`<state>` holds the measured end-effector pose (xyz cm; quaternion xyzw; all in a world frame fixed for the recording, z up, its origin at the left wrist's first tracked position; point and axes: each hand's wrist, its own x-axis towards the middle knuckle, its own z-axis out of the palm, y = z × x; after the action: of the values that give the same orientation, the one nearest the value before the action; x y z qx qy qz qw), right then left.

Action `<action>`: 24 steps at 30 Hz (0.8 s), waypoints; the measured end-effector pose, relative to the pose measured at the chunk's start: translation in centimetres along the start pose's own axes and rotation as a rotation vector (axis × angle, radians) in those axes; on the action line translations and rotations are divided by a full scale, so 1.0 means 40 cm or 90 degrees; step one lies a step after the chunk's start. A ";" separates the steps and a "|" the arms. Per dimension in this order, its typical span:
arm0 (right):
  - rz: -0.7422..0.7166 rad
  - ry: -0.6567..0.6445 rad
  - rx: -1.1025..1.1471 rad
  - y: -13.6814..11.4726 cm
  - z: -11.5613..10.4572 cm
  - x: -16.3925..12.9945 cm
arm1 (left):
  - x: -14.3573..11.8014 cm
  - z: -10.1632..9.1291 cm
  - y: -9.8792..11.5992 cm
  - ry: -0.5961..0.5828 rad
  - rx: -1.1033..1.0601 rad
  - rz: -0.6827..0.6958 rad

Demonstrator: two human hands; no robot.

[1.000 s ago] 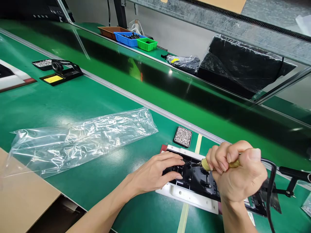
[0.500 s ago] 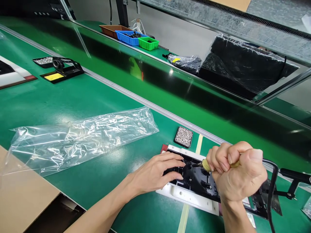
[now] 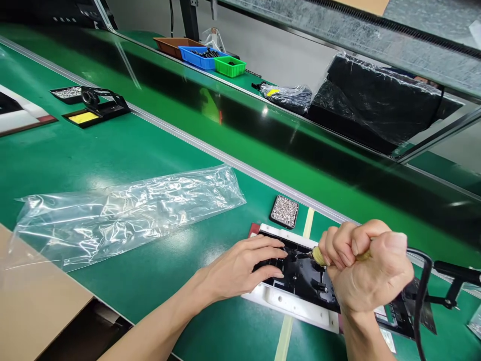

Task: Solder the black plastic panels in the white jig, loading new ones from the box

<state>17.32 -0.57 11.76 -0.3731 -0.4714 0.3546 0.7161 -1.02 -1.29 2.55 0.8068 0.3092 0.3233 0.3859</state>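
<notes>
Now right hand (image 3: 370, 273) fists the tool (image 3: 319, 255) over the black part (image 3: 306, 278); left hand (image 3: 240, 265) flat on it.

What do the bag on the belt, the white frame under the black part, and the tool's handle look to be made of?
Bag: thin clear plastic film, glossy, going by its crinkles and glare.
White frame: likely moulded plastic or painted metal; smooth matt face with holes, hard to tell which.
Tool handle: yellowish, slightly translucent, probably plastic or resin; mostly hidden in the right hand.

Long green bench mat (image 3: 112, 150) w/ metal rail (image 3: 210, 149), glossy green conveyor (image 3: 263, 140) behind — grey wall (image 3: 274, 55), bright overhead glare
</notes>
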 end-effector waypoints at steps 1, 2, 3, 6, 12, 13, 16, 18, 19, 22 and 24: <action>0.000 -0.002 0.001 0.000 -0.001 0.000 | 0.000 0.001 0.000 0.003 0.002 0.002; 0.000 -0.005 0.002 0.000 -0.001 0.000 | 0.001 0.001 0.000 0.005 0.003 0.003; -0.004 -0.009 0.004 0.000 -0.002 0.000 | 0.001 0.002 0.000 0.007 0.005 0.003; -0.007 -0.014 0.012 -0.001 -0.002 0.000 | 0.001 0.003 -0.001 0.009 0.008 0.004; -0.010 -0.008 0.009 -0.002 0.002 0.000 | -0.003 0.001 0.001 0.006 0.016 0.005; -0.009 -0.004 0.007 -0.002 0.003 0.000 | -0.003 0.001 0.001 0.005 0.017 0.006; -0.008 0.000 0.005 -0.002 0.005 -0.001 | -0.001 0.001 0.002 0.004 0.019 0.008; -0.007 -0.003 0.006 -0.003 0.004 -0.001 | 0.000 0.001 0.003 0.005 0.019 0.007; -0.009 -0.004 0.006 -0.003 0.004 -0.002 | 0.001 0.001 0.002 0.005 0.018 0.007; -0.013 -0.003 0.008 -0.004 0.005 -0.003 | 0.000 0.002 0.001 0.004 0.014 0.006; -0.015 -0.002 0.007 -0.004 0.007 -0.003 | -0.001 0.003 0.001 0.004 0.014 0.006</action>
<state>17.06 -0.69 11.91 -0.3631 -0.4744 0.3497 0.7217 -0.94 -1.39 2.50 0.8112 0.3106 0.3243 0.3745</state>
